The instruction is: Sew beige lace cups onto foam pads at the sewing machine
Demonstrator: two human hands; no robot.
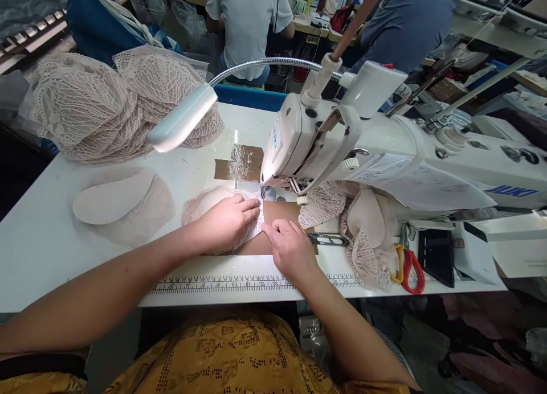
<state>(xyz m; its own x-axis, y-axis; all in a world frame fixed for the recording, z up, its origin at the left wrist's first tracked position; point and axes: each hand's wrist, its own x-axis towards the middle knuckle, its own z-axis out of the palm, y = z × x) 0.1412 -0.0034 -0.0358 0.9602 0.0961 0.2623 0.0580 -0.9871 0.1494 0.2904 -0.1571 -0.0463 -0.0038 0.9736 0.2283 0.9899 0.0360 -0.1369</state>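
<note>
My left hand lies flat on a pale lace cup piece, its fingers stretched toward the sewing machine's needle area. The lace edge runs beside the presser foot, which is partly hidden. My right hand is closed, with thumb and forefinger pinching the near edge of the lace just in front of the needle. Black thread snips stick out to the right from behind my right hand; whether its other fingers hold them I cannot tell. Brown tape covers the machine bed around the work.
A pile of lace pieces stands back left. A smooth pad on sheer fabric lies left. Right are more lace cups and red-handled scissors. A lamp overhangs. A ruler strip follows the front edge. Two people sit beyond.
</note>
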